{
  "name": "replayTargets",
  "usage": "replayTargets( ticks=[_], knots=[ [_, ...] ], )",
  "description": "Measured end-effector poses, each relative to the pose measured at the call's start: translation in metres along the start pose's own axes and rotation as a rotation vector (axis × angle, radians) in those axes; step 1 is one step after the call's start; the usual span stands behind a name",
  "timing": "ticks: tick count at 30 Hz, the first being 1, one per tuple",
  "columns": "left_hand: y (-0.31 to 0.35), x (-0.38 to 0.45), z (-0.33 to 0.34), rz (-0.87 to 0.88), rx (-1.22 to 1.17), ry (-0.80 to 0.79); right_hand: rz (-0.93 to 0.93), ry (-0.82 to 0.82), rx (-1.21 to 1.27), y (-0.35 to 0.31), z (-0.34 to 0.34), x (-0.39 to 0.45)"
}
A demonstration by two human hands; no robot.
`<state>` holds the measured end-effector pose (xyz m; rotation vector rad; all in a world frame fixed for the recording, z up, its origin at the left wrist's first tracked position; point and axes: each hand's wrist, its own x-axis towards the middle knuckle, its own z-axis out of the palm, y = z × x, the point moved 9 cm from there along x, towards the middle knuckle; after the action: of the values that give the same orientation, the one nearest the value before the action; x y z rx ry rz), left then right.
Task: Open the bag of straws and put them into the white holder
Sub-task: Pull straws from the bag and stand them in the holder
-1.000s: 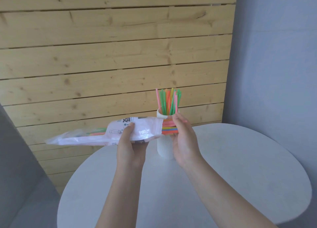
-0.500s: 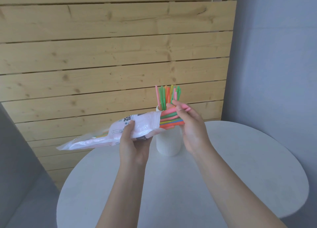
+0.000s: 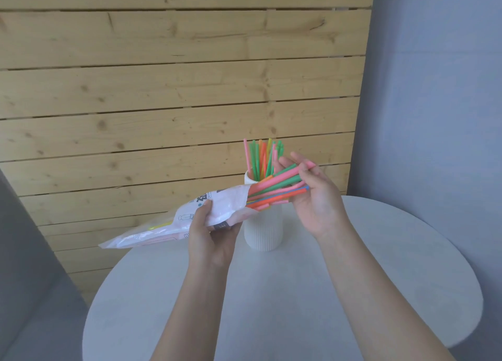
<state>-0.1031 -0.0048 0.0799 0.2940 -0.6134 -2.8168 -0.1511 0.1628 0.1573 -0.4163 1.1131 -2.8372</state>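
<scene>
My left hand [image 3: 213, 235] grips a long, pale plastic straw bag [image 3: 173, 224] near its open end, held slanting above the table. A bundle of coloured straws [image 3: 277, 189] sticks out of the bag's mouth to the right. My right hand [image 3: 312, 197] closes its fingers around the outer ends of that bundle. Behind the bundle stands the white ribbed holder [image 3: 263, 233] on the table, with several upright straws [image 3: 262, 158] in it.
A round white table [image 3: 285, 292] fills the lower half. Its edge curves near the right and bottom left. A wooden plank wall [image 3: 176, 89] rises behind it, and a grey wall [image 3: 434, 89] stands to the right.
My right hand has drawn the straw bundle farther out of the bag, up and to the right. The bag's tail has dropped lower on the left.
</scene>
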Motion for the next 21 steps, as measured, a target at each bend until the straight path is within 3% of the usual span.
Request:
replayTargets(
  ticks=[7,14,21],
  knots=[
    [-0.009,0.002,-0.001,-0.084,-0.027,-0.017,-0.142,0.227,0.188,-0.020,-0.020,0.006],
    [-0.019,0.002,-0.001,-0.129,-0.041,-0.049,-0.250,0.325,0.089,-0.029,-0.016,0.007],
    [-0.012,0.003,0.002,-0.081,0.033,-0.096,0.000,0.275,0.265,-0.002,-0.011,0.008]
  ],
)
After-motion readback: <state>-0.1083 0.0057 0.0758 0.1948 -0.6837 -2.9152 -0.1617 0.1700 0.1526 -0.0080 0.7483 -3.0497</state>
